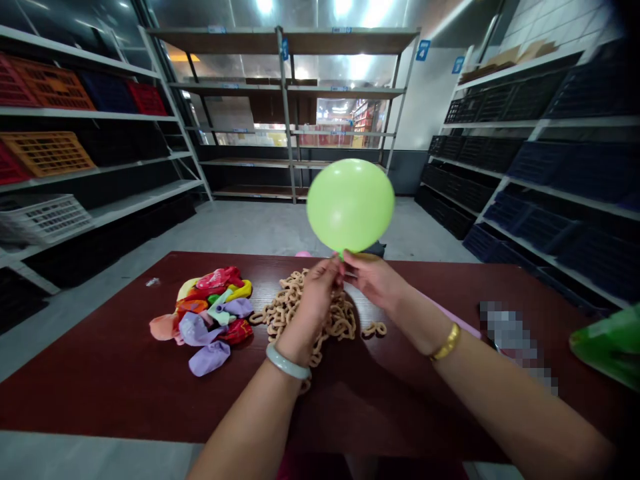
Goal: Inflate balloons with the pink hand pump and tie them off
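Note:
An inflated light green balloon (350,205) is held up above the table with its neck downward. My left hand (323,280) has its fingers pinched together at the balloon's neck. From the other side my right hand (375,277) also grips the neck, thumb and index finger close together. Under my hands lies a heap of beige ring-shaped pieces (287,308), partly covered by my left hand and wrist. To the left is a pile of limp balloons (197,329) in lilac, red, yellow, orange and mint.
The dark red table (125,393) spans the foreground. A pink stick-like thing (450,313), a blurred-out object (515,340) and a green item (607,343) lie to the right. Shelves (220,41) stand behind; crates (47,152) fill racks at both sides.

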A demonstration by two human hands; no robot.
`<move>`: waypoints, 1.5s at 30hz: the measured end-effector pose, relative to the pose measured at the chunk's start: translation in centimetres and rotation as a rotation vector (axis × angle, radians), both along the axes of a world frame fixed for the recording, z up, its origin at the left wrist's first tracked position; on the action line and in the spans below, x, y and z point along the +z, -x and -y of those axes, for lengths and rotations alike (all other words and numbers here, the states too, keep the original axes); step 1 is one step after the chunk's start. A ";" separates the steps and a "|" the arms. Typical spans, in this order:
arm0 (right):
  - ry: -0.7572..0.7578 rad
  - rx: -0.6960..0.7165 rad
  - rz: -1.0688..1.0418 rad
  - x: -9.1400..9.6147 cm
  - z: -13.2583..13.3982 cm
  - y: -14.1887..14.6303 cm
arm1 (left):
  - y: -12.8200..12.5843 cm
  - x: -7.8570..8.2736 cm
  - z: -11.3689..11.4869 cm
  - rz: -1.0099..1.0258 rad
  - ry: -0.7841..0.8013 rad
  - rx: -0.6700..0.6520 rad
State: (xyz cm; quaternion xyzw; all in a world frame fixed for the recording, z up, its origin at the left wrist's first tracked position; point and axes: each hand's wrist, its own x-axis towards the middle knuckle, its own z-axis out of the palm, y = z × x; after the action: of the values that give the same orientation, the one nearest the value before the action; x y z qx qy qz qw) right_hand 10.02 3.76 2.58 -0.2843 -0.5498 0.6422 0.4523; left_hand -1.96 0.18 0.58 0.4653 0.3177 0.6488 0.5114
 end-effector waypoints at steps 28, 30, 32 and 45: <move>-0.903 -0.016 1.118 -2.9 -0.5 -0.6 | 5.1 -0.4 -2.6 0.318 0.008 0.388; -0.872 -0.038 1.089 -2.8 -0.9 -0.5 | 5.0 -0.5 -2.5 0.310 0.011 0.388; -0.836 -0.078 1.055 -1.9 -1.3 -0.7 | 5.0 -0.5 -2.5 0.316 0.005 0.385; -0.236 0.082 0.235 3.7 -1.1 -2.0 | 4.9 -0.3 -2.3 0.363 -0.006 0.350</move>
State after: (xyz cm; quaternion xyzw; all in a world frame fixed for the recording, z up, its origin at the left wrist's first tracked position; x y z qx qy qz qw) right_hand 12.05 4.81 6.27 -0.2798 -0.6815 0.5534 0.3886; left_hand -6.85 2.51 0.29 0.2808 0.2943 0.8014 0.4386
